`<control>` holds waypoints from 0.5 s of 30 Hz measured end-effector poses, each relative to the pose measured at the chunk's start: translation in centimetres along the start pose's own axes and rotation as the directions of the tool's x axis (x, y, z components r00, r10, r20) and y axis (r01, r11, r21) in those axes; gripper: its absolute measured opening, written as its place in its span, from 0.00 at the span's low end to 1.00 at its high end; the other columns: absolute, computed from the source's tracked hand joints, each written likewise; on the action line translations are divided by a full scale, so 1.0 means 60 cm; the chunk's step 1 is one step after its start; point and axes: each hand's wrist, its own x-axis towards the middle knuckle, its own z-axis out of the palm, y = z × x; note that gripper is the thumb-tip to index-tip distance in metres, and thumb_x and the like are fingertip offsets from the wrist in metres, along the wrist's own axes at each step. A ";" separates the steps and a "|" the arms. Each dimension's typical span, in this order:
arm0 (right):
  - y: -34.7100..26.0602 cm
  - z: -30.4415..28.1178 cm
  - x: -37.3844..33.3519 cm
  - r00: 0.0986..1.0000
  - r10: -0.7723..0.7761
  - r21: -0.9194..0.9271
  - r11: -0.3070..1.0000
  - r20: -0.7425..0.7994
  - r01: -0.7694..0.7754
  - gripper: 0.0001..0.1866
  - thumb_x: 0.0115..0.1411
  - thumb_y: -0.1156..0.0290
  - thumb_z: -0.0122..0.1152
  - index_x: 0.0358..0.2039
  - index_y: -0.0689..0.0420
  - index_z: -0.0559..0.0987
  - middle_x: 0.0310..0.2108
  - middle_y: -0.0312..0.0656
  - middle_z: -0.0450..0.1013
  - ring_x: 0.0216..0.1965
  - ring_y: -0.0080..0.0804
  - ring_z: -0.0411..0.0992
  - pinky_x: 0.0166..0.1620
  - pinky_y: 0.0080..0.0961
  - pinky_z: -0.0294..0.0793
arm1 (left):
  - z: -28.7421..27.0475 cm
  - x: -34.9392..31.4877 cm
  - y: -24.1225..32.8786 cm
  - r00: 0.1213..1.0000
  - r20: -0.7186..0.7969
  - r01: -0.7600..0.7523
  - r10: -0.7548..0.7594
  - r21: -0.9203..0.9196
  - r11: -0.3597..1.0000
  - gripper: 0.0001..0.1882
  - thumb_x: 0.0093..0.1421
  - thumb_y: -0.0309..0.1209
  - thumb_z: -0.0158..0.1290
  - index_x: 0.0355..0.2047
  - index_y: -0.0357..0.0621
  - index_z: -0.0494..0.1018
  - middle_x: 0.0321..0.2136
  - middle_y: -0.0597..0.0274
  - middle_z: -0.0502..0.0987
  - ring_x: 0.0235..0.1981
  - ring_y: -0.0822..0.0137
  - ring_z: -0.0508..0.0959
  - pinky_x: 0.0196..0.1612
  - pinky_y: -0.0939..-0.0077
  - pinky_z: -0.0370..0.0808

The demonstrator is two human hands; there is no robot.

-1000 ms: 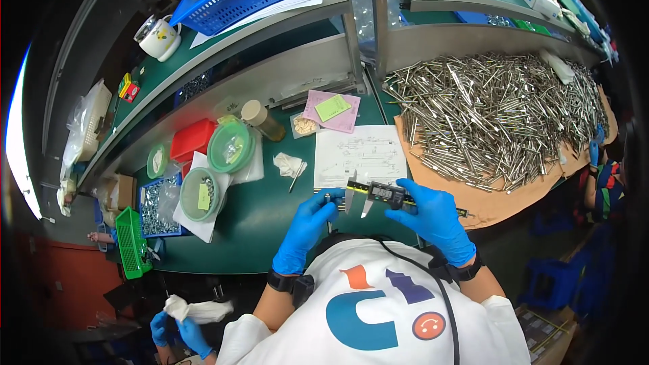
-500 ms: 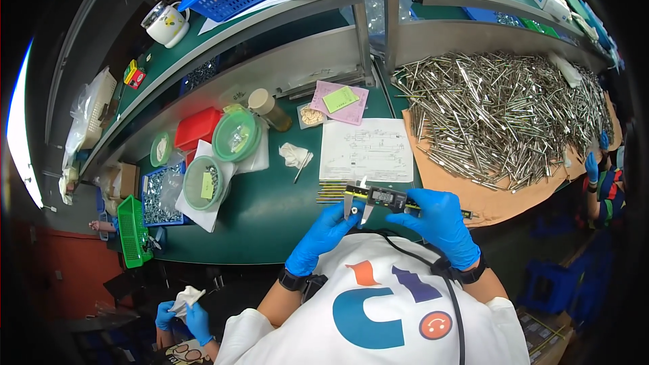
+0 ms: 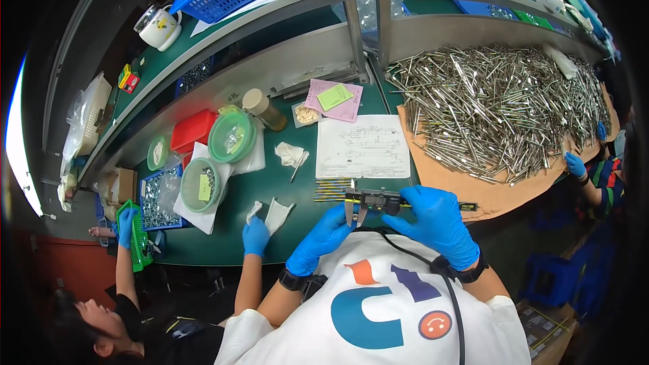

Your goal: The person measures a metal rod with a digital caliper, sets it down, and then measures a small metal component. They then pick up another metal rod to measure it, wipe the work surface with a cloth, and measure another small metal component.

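Observation:
My gloved right hand (image 3: 436,224) is wrapped round a digital caliper (image 3: 380,199), held level over the near edge of the table. Its jaws point toward me and stand close round a small metal part (image 3: 355,217). That part is pinched in the fingers of my gloved left hand (image 3: 323,238), which hide most of it. Just beyond the jaws several thin metal rods (image 3: 331,190) lie side by side. A printed drawing sheet (image 3: 363,147) is spread behind them.
At right, a big heap of metal rods (image 3: 500,111) covers brown paper (image 3: 433,165). To the left are green tubs (image 3: 201,182), a red tray (image 3: 193,130) and a blue tray (image 3: 161,196). A co-worker's gloved hand (image 3: 255,235) holds white cloth near my left arm; another touches a green basket (image 3: 140,243).
The caliper jaws have drawn closer together round the small part. At left, the co-worker has reached forward, one hand over the table with the cloth, the other at the green basket.

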 end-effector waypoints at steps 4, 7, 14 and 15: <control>-0.001 -0.007 0.001 1.000 -0.012 0.033 0.999 0.021 0.011 0.23 0.43 0.52 0.72 0.29 0.56 0.76 0.18 0.40 0.70 0.19 0.34 0.71 0.21 0.25 0.68 | -0.005 -0.003 -0.017 1.000 -0.010 -0.008 0.008 0.050 0.999 0.14 0.65 0.25 0.43 0.49 0.38 0.69 0.43 0.59 0.73 0.43 0.70 0.71 0.48 0.75 0.69; 0.003 -0.006 0.000 0.999 -0.010 0.070 0.998 0.037 0.007 0.22 0.42 0.54 0.73 0.31 0.55 0.76 0.18 0.41 0.70 0.19 0.35 0.71 0.22 0.25 0.68 | -0.006 -0.002 -0.024 1.000 -0.009 0.008 -0.007 0.067 0.998 0.13 0.65 0.26 0.44 0.48 0.38 0.70 0.42 0.60 0.73 0.43 0.71 0.71 0.47 0.76 0.70; 0.006 -0.008 0.004 0.998 0.001 0.080 0.997 0.057 -0.005 0.20 0.45 0.51 0.69 0.28 0.53 0.76 0.20 0.40 0.71 0.19 0.33 0.71 0.20 0.25 0.68 | -0.001 0.007 -0.011 0.993 -0.040 0.110 -0.111 -0.026 0.994 0.20 0.60 0.26 0.52 0.52 0.39 0.66 0.45 0.58 0.72 0.44 0.70 0.71 0.48 0.74 0.69; 0.007 -0.007 0.004 0.998 0.002 0.082 0.997 0.057 -0.006 0.20 0.45 0.51 0.69 0.27 0.54 0.76 0.20 0.40 0.71 0.19 0.33 0.71 0.20 0.25 0.68 | 0.000 0.009 -0.012 0.990 -0.041 0.133 -0.133 0.005 0.991 0.23 0.59 0.26 0.53 0.54 0.39 0.64 0.46 0.56 0.72 0.45 0.69 0.71 0.49 0.73 0.69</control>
